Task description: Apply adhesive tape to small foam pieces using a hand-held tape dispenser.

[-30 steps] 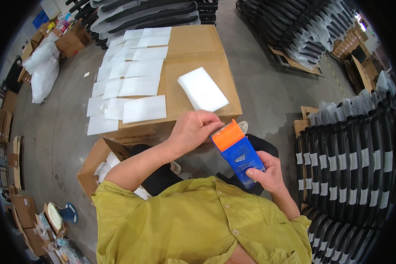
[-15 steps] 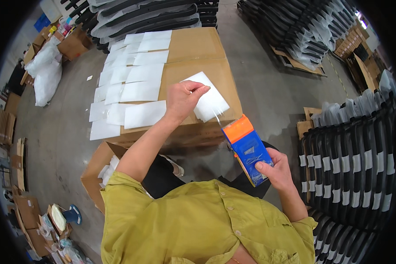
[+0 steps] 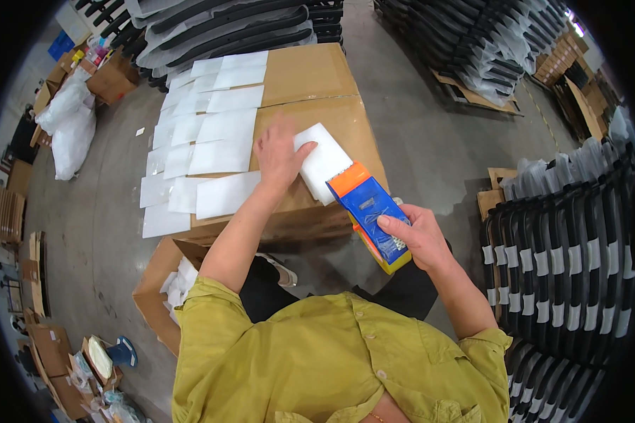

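Observation:
In my right hand (image 3: 425, 238) is a blue tape dispenser (image 3: 377, 222) with an orange serrated head, my thumb on its side. The head reaches the near corner of a small stack of white foam sheets (image 3: 326, 151) on a cardboard box (image 3: 310, 74). My left hand (image 3: 281, 156) is over the box at the stack's left edge, thumb stretched out against the sheets. Its other fingers are spread and partly blurred. Left of it, overlapping rows of white foam sheets (image 3: 222, 130) cover that side of the box, some hanging past its edge.
An open carton (image 3: 155, 292) with white pieces inside stands near my left elbow. Stacked black curved parts with white wrapping (image 3: 557, 261) rise at the right. More wrapped black parts (image 3: 226, 32) stand behind the box, and another pile (image 3: 466, 53) is at the far right.
My left hand has let go of the tape strand and moved left and slightly down, fingers opening. My right hand has brought the tape dispenser up and left to the foam stack.

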`<act>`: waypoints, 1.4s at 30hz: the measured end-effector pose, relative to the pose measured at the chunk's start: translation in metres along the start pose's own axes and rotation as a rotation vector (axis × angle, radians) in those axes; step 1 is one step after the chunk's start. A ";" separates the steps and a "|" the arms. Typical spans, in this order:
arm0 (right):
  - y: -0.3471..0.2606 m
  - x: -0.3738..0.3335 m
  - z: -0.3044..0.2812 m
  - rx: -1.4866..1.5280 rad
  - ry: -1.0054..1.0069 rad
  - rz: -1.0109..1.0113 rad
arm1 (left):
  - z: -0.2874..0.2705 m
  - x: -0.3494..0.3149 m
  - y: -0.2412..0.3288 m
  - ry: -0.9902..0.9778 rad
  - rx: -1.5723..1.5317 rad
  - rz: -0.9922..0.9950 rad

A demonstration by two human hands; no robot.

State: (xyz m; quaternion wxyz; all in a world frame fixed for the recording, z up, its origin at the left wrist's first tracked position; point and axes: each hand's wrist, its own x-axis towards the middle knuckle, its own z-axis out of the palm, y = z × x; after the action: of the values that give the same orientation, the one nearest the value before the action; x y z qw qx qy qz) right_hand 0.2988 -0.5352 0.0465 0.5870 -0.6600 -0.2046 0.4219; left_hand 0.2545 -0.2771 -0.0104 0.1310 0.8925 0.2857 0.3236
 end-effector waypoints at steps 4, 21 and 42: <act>-0.003 0.000 0.002 0.077 -0.036 0.003 | -0.007 0.003 0.001 0.278 0.012 0.096; 0.020 -0.033 0.006 0.297 -0.067 -0.004 | -0.061 -0.093 0.024 -0.852 -1.099 -0.862; 0.032 -0.096 0.013 -0.102 0.005 -0.114 | -0.068 -0.071 0.055 -0.358 -1.657 -0.795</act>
State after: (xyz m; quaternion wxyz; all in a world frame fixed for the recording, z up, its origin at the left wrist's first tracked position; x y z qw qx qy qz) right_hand 0.2273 -0.6081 0.0471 0.5761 -0.6773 -0.2617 0.3753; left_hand 0.1886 -0.3600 0.0281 0.8684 0.3878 0.2238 0.2133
